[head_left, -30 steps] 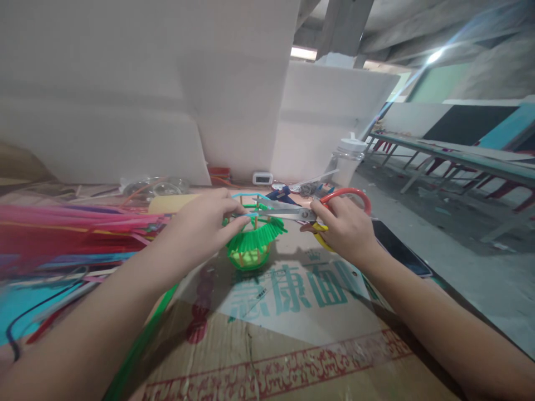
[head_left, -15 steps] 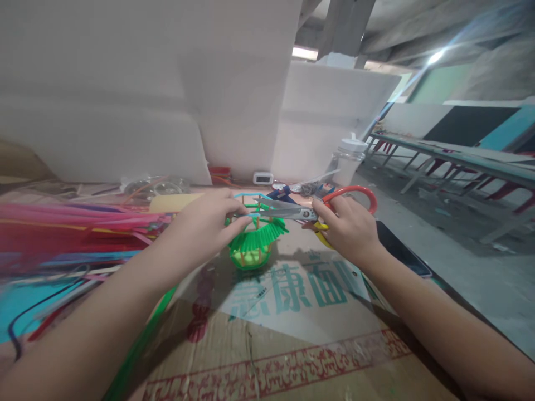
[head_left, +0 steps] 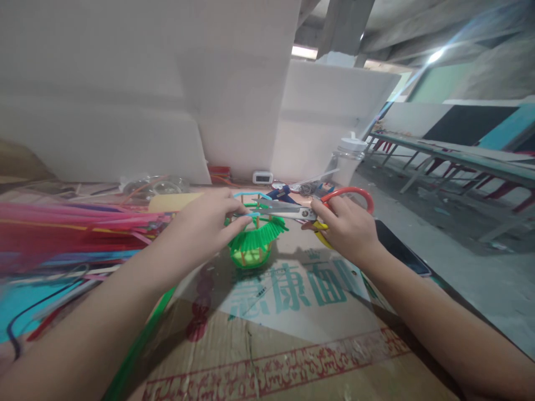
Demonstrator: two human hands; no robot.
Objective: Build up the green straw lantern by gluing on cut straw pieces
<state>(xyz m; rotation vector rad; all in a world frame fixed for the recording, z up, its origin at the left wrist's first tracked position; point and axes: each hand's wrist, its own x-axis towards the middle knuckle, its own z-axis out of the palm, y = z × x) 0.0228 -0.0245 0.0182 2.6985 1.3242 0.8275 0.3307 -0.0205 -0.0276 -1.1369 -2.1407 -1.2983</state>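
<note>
A small green basket made of straws stands on a flattened cardboard box. A light blue straw loop arches over it. My left hand pinches that blue straw just above the basket's frilled rim. My right hand grips scissors with a red and a yellow handle. Their blades point left and reach the blue straw at my left fingertips.
A heap of pink, red and purple straws lies at the left. A long green straw runs under my left forearm. A dark phone lies right of my right hand. A clear plastic jar, blue-handled scissors and glass dishes sit by the white wall boards.
The scissor blades have closed slightly on the blue straw. Both hands stay almost where they were.
</note>
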